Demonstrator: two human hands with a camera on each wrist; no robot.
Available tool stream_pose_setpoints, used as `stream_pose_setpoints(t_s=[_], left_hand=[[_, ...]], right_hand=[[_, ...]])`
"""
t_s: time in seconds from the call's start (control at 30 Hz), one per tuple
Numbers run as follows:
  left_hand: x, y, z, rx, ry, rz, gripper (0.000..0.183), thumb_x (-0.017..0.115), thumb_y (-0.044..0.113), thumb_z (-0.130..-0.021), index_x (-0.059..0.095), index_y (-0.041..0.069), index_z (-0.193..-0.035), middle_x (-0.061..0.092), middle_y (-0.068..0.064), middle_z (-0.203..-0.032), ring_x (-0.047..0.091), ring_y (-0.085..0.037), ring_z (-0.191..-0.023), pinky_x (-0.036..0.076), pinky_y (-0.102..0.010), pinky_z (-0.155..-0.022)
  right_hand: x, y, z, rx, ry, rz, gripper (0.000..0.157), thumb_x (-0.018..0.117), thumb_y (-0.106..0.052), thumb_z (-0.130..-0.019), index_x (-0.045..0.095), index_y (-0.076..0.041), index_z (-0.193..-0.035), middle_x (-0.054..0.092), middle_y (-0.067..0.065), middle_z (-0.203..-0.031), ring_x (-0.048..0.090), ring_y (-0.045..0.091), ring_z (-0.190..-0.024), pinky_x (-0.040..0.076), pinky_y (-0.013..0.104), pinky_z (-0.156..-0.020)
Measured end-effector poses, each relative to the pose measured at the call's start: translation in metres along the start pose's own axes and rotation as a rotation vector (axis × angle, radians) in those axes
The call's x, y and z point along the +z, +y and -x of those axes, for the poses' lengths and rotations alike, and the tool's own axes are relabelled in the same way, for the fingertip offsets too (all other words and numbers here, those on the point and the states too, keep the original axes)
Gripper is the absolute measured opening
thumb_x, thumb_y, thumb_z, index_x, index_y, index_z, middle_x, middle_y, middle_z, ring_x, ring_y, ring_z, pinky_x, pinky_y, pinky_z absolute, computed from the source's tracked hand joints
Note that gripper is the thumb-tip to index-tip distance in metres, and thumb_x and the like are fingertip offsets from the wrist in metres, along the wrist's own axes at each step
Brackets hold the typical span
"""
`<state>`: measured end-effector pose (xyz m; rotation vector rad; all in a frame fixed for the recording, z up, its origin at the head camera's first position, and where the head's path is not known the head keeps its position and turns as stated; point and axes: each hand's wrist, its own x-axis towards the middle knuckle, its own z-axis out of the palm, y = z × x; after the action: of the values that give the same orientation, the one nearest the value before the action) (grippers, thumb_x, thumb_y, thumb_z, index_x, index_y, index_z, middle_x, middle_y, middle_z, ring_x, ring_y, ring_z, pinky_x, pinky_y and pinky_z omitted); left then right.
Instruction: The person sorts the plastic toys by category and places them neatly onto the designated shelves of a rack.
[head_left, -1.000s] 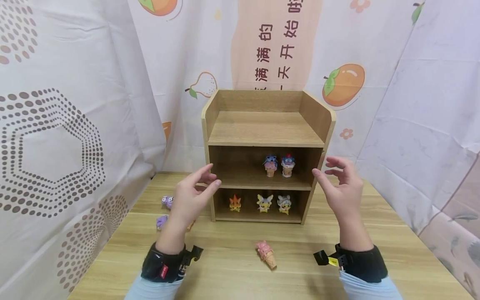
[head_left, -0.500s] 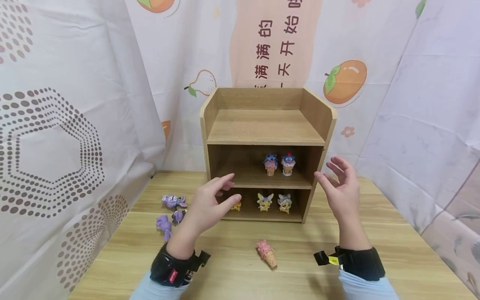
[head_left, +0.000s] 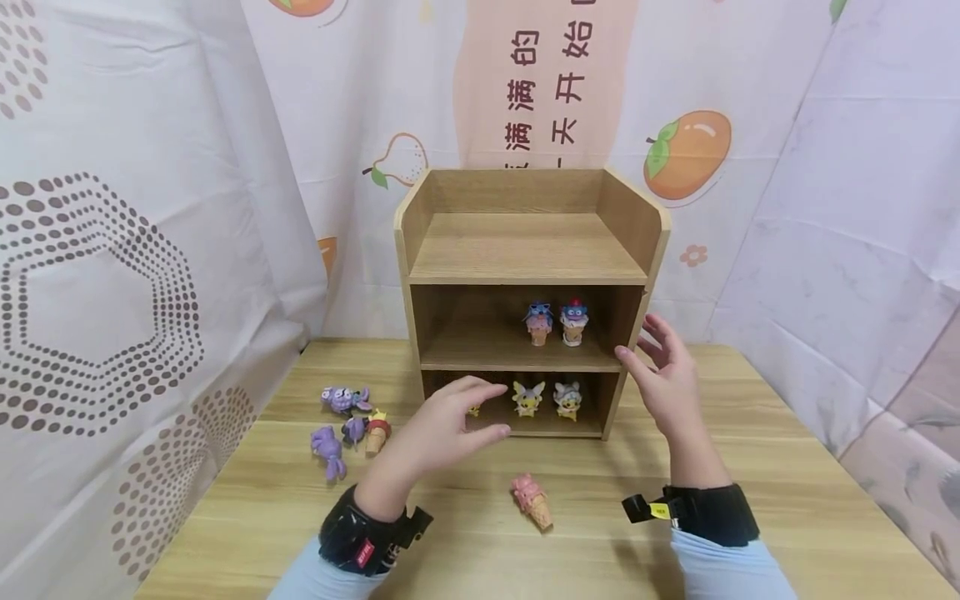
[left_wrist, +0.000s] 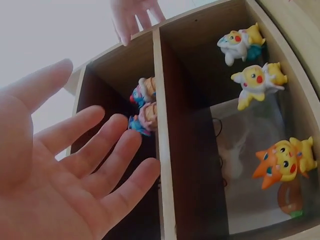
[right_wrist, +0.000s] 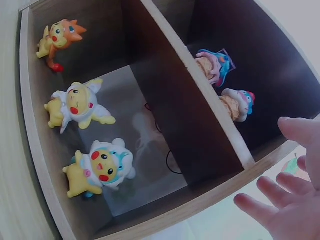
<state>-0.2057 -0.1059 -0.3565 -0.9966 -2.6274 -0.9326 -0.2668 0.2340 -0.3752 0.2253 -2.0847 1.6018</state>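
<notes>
In the head view my left hand [head_left: 450,425] hovers before the lower compartment of a wooden shelf [head_left: 528,271], fingers extended, holding nothing. It partly hides an orange-hooded yellow figurine, plainly seen in the left wrist view [left_wrist: 287,161]. Beside the shelf's right side panel is my right hand [head_left: 663,379], fingers spread and empty, thumb near the front edge. Two more yellow figurines, one winged [head_left: 528,399] and one white-hooded [head_left: 567,401], stand in the lower compartment. Above them are two blue-topped ice-cream-cone figurines [head_left: 538,323]. A pink ice-cream-cone figurine [head_left: 532,501] lies on the table in front.
Left of the shelf, several purple figurines [head_left: 327,451] and a cone figurine with a red band [head_left: 377,433] lie on the wooden table [head_left: 600,550]. Printed curtains [head_left: 360,83] hang behind and on both sides.
My left hand has moved right, from the shelf's left edge across the lower compartment, uncovering the figurines at the left. My right hand has shifted slightly left, closer to the side panel.
</notes>
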Motion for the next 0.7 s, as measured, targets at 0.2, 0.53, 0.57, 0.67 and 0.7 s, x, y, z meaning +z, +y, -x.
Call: stream_pose_setpoints(t_s=[0.2, 0.53, 0.57, 0.67, 0.7], left_hand=[[0.009, -0.001, -0.001, -0.005, -0.131, -0.029, 0.055, 0.073, 0.036, -0.096, 0.059, 0.014, -0.144, 0.057, -0.003, -0.14, 0.055, -0.02, -0.127, 0.046, -0.04, -0.107], [0.032, -0.006, -0.002, -0.027, -0.316, -0.075, 0.065, 0.076, 0.038, -0.09, 0.055, 0.018, -0.148, 0.053, -0.003, -0.146, 0.054, -0.019, -0.128, 0.045, -0.038, -0.107], [0.035, -0.006, -0.002, -0.03, -0.327, -0.072, 0.065, 0.077, 0.038, -0.09, 0.055, 0.018, -0.148, 0.053, -0.003, -0.147, 0.054, -0.019, -0.128, 0.046, -0.038, -0.107], [0.042, -0.005, -0.002, -0.029, -0.353, -0.079, 0.066, 0.077, 0.038, -0.09, 0.055, 0.019, -0.148, 0.053, -0.002, -0.146, 0.054, -0.019, -0.128, 0.046, -0.038, -0.107], [0.044, -0.005, -0.003, -0.028, -0.36, -0.082, 0.065, 0.077, 0.037, -0.089, 0.055, 0.019, -0.148, 0.053, -0.001, -0.146, 0.054, -0.018, -0.128, 0.046, -0.038, -0.107]], right_hand=[[0.006, 0.008, -0.001, -0.018, 0.017, -0.045, 0.067, 0.071, -0.015, -0.097, 0.041, -0.009, -0.156, 0.048, 0.018, -0.151, 0.052, 0.037, -0.131, 0.049, 0.017, -0.095], [0.013, 0.016, -0.003, -0.03, -0.002, -0.047, 0.057, 0.07, -0.013, -0.098, 0.05, -0.009, -0.151, 0.057, 0.02, -0.141, 0.058, 0.035, -0.122, 0.051, 0.015, -0.088], [0.013, 0.017, -0.003, -0.032, 0.0, -0.037, 0.055, 0.069, -0.014, -0.098, 0.051, -0.009, -0.15, 0.058, 0.02, -0.14, 0.058, 0.034, -0.121, 0.051, 0.015, -0.089], [0.012, 0.018, -0.003, -0.03, 0.003, 0.008, 0.052, 0.069, -0.017, -0.099, 0.054, -0.007, -0.148, 0.061, 0.02, -0.136, 0.06, 0.034, -0.121, 0.05, 0.014, -0.089], [0.012, 0.019, -0.003, -0.029, 0.002, 0.023, 0.051, 0.069, -0.018, -0.099, 0.054, -0.006, -0.147, 0.062, 0.02, -0.135, 0.06, 0.035, -0.121, 0.049, 0.013, -0.09]])
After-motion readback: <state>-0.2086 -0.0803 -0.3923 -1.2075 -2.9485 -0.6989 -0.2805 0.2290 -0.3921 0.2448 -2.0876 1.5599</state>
